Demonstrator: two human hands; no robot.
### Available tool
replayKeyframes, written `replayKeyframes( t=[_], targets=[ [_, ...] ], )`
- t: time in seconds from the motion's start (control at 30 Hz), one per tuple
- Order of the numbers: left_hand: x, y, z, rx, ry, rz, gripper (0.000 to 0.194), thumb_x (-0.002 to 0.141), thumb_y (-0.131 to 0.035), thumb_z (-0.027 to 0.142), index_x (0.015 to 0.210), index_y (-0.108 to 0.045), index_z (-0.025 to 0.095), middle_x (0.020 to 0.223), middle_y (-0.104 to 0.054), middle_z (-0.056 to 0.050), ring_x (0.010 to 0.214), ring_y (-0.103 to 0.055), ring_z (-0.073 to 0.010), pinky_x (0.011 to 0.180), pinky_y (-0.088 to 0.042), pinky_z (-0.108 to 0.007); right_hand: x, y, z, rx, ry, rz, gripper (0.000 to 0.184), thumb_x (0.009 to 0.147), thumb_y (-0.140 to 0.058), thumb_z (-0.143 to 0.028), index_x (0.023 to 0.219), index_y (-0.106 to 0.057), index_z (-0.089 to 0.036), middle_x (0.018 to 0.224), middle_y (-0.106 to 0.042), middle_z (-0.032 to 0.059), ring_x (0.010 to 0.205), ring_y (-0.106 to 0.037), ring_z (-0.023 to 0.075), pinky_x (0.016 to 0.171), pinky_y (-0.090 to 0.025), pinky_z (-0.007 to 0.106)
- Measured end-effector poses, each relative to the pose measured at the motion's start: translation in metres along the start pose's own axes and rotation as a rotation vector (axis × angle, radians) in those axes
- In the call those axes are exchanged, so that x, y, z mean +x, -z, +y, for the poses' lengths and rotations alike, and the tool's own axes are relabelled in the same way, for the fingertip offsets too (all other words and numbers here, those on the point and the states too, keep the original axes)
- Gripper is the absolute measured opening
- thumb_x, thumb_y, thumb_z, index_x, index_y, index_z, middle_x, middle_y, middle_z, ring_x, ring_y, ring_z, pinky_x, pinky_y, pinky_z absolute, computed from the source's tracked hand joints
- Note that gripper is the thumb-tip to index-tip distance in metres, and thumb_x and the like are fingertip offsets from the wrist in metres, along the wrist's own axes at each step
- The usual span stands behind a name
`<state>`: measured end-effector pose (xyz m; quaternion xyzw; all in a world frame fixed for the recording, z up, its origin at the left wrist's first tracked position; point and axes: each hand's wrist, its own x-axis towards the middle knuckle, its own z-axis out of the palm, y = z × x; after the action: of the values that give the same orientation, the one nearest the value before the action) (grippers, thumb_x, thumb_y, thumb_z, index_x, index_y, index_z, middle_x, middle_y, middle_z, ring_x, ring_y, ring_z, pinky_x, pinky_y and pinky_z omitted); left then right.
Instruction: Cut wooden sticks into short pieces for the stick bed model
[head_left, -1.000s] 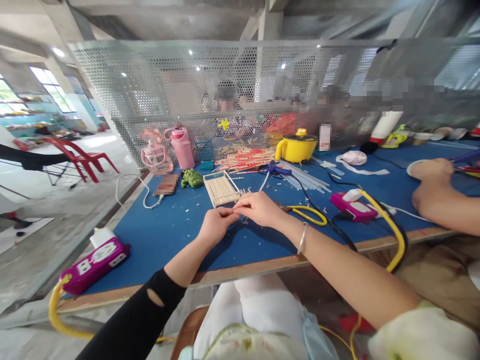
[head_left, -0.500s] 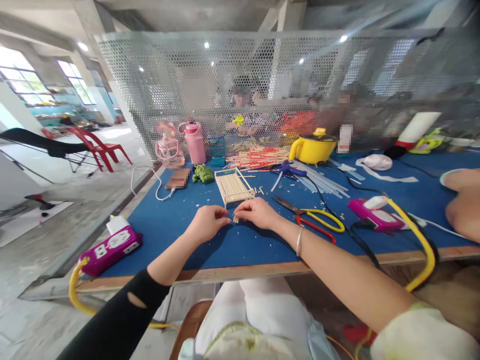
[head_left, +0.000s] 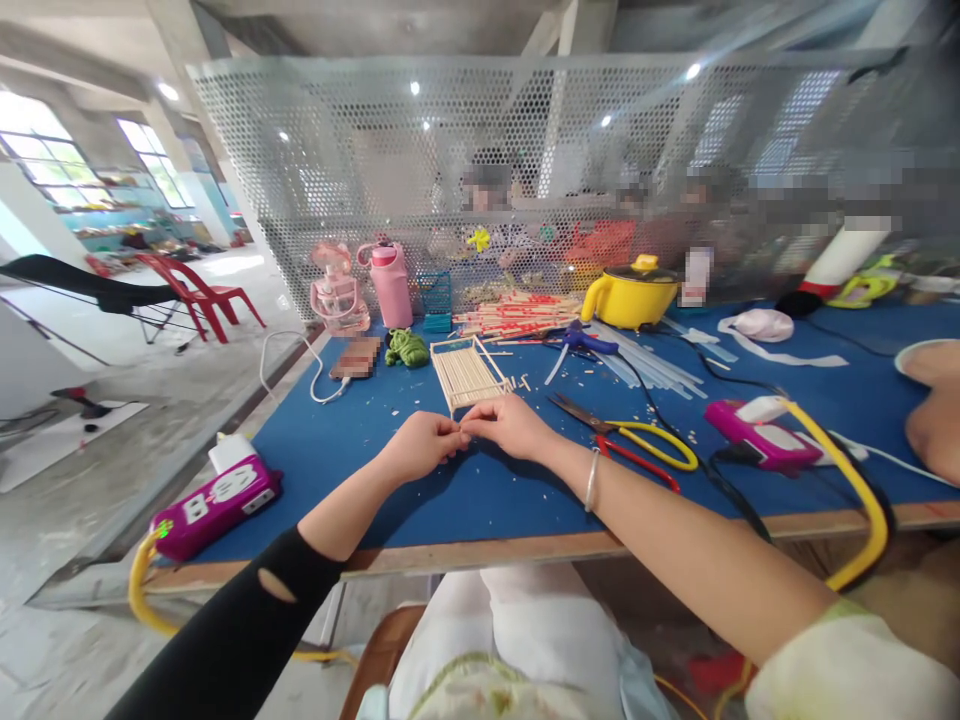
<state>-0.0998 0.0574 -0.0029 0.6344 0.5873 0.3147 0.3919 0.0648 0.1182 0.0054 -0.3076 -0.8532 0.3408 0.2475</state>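
Note:
Just in front of a small frame of pale wooden sticks, the fingertips of my two hands meet. My left hand is closed in a pinch, and what it grips, if anything, is hidden. My right hand pinches too, its fingers covering the short wooden sticks that showed beneath them a moment earlier. A few loose short stick pieces lie beside the frame's right side. Right of my right hand rest scissors with one yellow and one red handle.
Behind the frame lies a pile of red-tipped sticks. A blue glue gun, clear glue sticks and a yellow pot stand to the right. Purple power strips with yellow cords flank me. Another person's arm is at far right.
My left hand has moved slightly right and its fingertips now touch those of my right hand. The short sticks under my right fingers have gone from sight.

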Motion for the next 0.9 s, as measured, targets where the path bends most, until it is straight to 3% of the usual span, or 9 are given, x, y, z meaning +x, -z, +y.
replayKeyframes(
  t=[0.17,0.27,0.37,0.47,0.67,0.77,0.9],
  targets=[
    [0.021,-0.006,0.007,0.133,-0.124,0.071,0.037,0.074,-0.052,0.046,0.057,-0.062,0.015,0.052,-0.053,0.0,0.05,-0.045,-0.0118,0.049,-0.03,-0.023,-0.002,0.055,0.02,-0.208,-0.168,0.214,0.028,0.082,-0.047,-0.024,0.099,-0.067,-0.016,0.079,-0.071,0.0039,0.063,-0.061,0.0131,0.061,-0.045,0.023],
    [0.027,-0.004,0.005,0.216,-0.12,0.185,0.04,0.076,-0.049,0.045,0.049,-0.055,0.015,0.046,-0.046,0.001,0.047,-0.039,-0.0106,0.048,-0.025,-0.024,-0.003,0.071,0.036,-0.348,-0.267,0.28,0.016,0.075,-0.055,-0.019,0.078,-0.07,-0.016,0.072,-0.07,0.0052,0.063,-0.061,0.0152,0.063,-0.043,0.025],
    [0.027,-0.002,-0.002,0.159,-0.065,0.245,0.038,0.074,-0.052,0.045,0.052,-0.057,0.015,0.047,-0.046,0.002,0.047,-0.04,-0.0108,0.048,-0.025,-0.024,-0.001,0.061,0.045,-0.428,-0.303,0.245,0.005,0.066,-0.065,-0.021,0.062,-0.069,-0.019,0.066,-0.069,0.0039,0.064,-0.061,0.0168,0.064,-0.042,0.025],
    [0.025,-0.006,-0.003,-0.077,-0.013,0.248,0.032,0.068,-0.061,0.044,0.054,-0.06,0.015,0.048,-0.048,0.002,0.049,-0.042,-0.0103,0.049,-0.029,-0.022,0.004,0.045,0.048,-0.452,-0.318,0.242,0.01,0.067,-0.065,-0.025,0.059,-0.068,-0.019,0.066,-0.069,0.0049,0.069,-0.062,0.0181,0.066,-0.041,0.025],
    [0.029,-0.031,0.021,-0.644,0.168,0.08,0.023,0.063,-0.07,0.035,0.063,-0.063,0.013,0.057,-0.056,0.0,0.047,-0.046,-0.0065,0.052,-0.04,-0.02,-0.005,0.048,0.037,-0.352,-0.373,0.315,0.018,0.064,-0.063,-0.014,0.047,-0.059,-0.018,0.058,-0.066,0.0063,0.073,-0.063,0.0203,0.071,-0.042,0.026],
    [0.031,-0.041,0.032,-0.758,0.184,0.08,0.021,0.063,-0.072,0.032,0.064,-0.063,0.013,0.064,-0.059,-0.002,0.052,-0.05,-0.0055,0.055,-0.043,-0.018,-0.022,0.05,0.024,-0.19,-0.366,0.341,0.015,0.072,-0.059,-0.021,0.057,-0.059,-0.018,0.057,-0.065,0.0035,0.063,-0.063,0.0163,0.065,-0.046,0.025],
    [0.03,-0.048,0.034,-0.861,0.13,0.102,0.027,0.062,-0.075,0.036,0.073,-0.067,0.013,0.073,-0.063,-0.004,0.062,-0.055,-0.0077,0.056,-0.043,-0.017,-0.038,0.034,0.008,0.106,-0.302,0.297,0.021,0.082,-0.049,-0.036,0.078,-0.059,-0.017,0.064,-0.067,0.0011,0.055,-0.062,0.0117,0.054,-0.049,0.022]
  ],
)
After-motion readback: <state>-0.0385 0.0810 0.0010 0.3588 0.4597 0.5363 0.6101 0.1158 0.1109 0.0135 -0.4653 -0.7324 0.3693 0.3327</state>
